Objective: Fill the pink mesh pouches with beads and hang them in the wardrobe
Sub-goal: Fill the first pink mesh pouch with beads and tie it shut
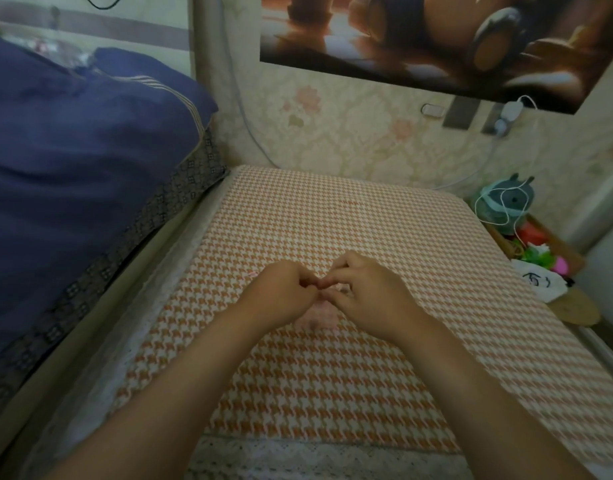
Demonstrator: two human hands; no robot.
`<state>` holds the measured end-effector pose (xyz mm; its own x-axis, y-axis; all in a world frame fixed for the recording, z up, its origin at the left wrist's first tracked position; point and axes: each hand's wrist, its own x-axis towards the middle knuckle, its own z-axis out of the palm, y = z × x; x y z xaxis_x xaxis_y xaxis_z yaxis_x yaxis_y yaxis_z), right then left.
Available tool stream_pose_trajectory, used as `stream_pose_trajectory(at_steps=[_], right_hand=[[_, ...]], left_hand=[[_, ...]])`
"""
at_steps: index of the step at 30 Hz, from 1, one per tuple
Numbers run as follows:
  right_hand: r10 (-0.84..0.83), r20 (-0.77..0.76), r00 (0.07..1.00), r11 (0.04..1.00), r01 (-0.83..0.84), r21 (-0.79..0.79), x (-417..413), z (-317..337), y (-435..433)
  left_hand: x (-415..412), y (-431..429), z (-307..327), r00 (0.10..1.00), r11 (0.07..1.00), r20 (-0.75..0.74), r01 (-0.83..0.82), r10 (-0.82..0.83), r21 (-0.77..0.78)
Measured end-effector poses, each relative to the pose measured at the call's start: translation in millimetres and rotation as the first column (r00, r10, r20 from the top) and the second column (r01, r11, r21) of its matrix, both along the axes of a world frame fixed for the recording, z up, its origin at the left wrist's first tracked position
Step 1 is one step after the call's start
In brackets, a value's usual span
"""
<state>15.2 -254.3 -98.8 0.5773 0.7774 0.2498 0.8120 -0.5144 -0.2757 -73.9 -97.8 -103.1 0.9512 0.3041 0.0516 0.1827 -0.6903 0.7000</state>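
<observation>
A pale pink mesh pouch lies on the orange-and-white houndstooth table cover, mostly hidden under my two hands. My left hand and my right hand meet fingertip to fingertip above the pouch's top edge, both pinching it there. A thin pink string end pokes out left of my left hand. I cannot make out whether beads are inside; a faint dark patch shows through the mesh.
A bed with a dark blue quilt runs along the left. At the right, beside the table, a wooden tray holds colourful items, a teal plush toy and a white cable. The floral wall stands behind the table.
</observation>
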Motion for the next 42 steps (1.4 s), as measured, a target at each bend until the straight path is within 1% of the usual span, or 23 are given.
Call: stream_pose_trajectory(at_steps=[3,5,8,10,11,12,15,17,19,21,25,27,29,30,31,33,35,36,37,38,40,42], right_hand=[[-0.004,0.012,1.0,0.996,0.006,-0.085,1,-2,-2],[-0.02,-0.022,1.0,0.996,0.018,-0.093,5,0,-6],[-0.053,-0.105,0.993,0.999,0.053,-0.002,14,5,-12],[-0.094,-0.125,0.988,0.991,0.105,0.082,21,6,-18],[-0.122,-0.13,0.984,0.986,0.135,0.096,25,4,-21],[-0.152,-0.139,0.979,0.983,0.164,0.081,28,1,-24],[-0.209,-0.154,0.966,0.978,0.204,-0.047,34,-15,-27],[-0.205,-0.123,0.971,0.974,0.189,-0.128,34,-24,-25],[-0.199,-0.062,0.978,0.965,0.184,-0.188,33,-30,-22],[-0.201,-0.005,0.98,0.958,0.196,-0.21,34,-35,-19],[-0.231,0.075,0.97,0.939,0.242,-0.244,38,-45,-13],[-0.227,0.088,0.97,0.936,0.242,-0.256,38,-47,-13],[-0.231,0.04,0.972,0.951,0.234,-0.204,38,-43,-16],[-0.24,0.007,0.971,0.959,0.238,-0.151,38,-38,-17],[-0.252,-0.026,0.967,0.965,0.249,-0.081,37,-32,-18],[-0.254,-0.134,0.958,0.957,0.268,0.107,32,-15,-17],[-0.179,-0.252,0.951,0.926,0.25,0.284,23,0,-13],[-0.127,-0.275,0.953,0.917,0.219,0.335,18,6,-10],[-0.08,-0.276,0.958,0.92,0.177,0.349,12,9,-8],[-0.042,-0.262,0.964,0.934,0.131,0.332,7,11,-6],[-0.011,-0.204,0.979,0.968,0.061,0.243,-2,10,-3],[-0.018,-0.114,0.993,0.987,0.036,0.156,-4,6,-2]], left_hand=[[3,-2,-3,0.999,0.998,-0.007,-0.036,0.036,0.05],[5,-3,-4,0.999,0.998,-0.009,-0.047,0.047,0.052],[7,-5,-2,0.998,0.997,-0.008,-0.065,0.065,0.044],[8,-6,-2,0.996,0.995,-0.01,-0.085,0.085,0.051],[9,-7,-3,0.995,0.994,-0.009,-0.098,0.099,0.055],[10,-7,-4,0.994,0.992,-0.005,-0.109,0.109,0.06],[11,-8,-7,0.993,0.991,0.01,-0.116,0.116,0.065],[12,-8,-9,0.994,0.993,0.014,-0.107,0.106,0.057],[12,-8,-10,0.996,0.996,0.019,-0.089,0.089,0.03],[12,-7,-12,0.998,0.998,0.029,-0.06,0.06,0.01],[12,-6,-15,0.999,1.0,0.029,-0.018,0.018,0.022],[12,-5,-15,0.999,1.0,0.031,-0.016,0.016,0.015],[12,-5,-16,0.999,1.0,0.037,-0.013,0.013,0.012],[12,-5,-15,0.999,1.0,0.04,-0.009,0.009,0.006],[12,-5,-15,0.999,1.0,0.043,-0.005,0.005,-0.002],[12,-6,-13,0.999,1.0,0.045,0.001,-0.001,-0.006],[12,-7,-13,0.999,1.0,0.048,0.008,-0.008,0.004],[13,-7,-13,0.999,1.0,0.05,0.01,-0.01,0.007],[13,-6,-12,0.999,1.0,0.052,0.01,-0.01,0.007],[13,-7,-12,0.998,1.0,0.055,0.011,-0.011,0.006],[12,-7,-12,0.998,1.0,0.061,0.021,-0.022,0.008],[12,-7,-11,0.998,0.999,0.046,0.029,-0.03,0.023]])
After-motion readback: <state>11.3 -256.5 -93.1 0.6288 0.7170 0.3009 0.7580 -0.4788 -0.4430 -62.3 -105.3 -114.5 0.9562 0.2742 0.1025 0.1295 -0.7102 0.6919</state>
